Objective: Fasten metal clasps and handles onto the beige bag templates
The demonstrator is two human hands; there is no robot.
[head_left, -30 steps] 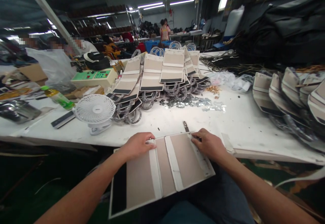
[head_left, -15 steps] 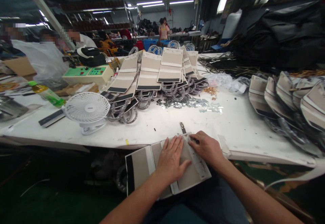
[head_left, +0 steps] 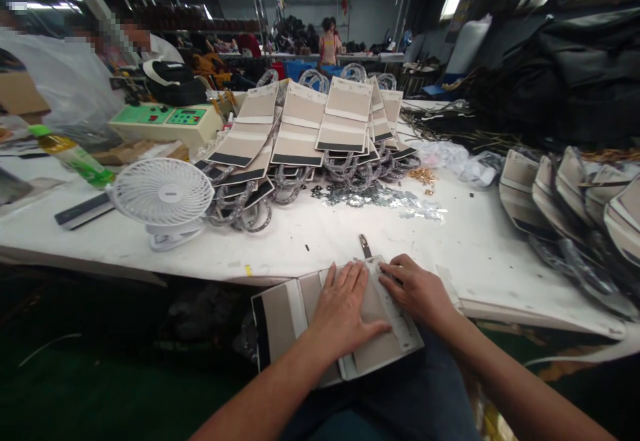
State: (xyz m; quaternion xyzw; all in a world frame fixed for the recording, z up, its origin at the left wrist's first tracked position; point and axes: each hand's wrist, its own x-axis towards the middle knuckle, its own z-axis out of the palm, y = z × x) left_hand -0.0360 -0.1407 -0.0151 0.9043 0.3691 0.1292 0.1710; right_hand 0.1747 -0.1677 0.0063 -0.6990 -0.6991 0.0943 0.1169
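I had my left hand (head_left: 345, 311) laid flat on the beige panel (head_left: 376, 351), its four fingers almost together and the thumb spread off to the right. My right hand (head_left: 420, 291) was at the panel's far right corner, fingers bent over a small dark piece; whether they were clamped on it, I couldn't tell. The panel lay over my lap at the near edge of the white table (head_left: 280, 254), its black strip (head_left: 260, 331) at the left end, and a metal-tipped tab (head_left: 365, 245) stuck out past its far edge. Farther off were loose silver plates (head_left: 373, 195) in front of the piled panels (head_left: 300, 127) (their ring handles were wrapped in clear plastic), with a white clip fan (head_left: 167, 194) to the left and a green-capped bottle (head_left: 75, 157) beyond it.
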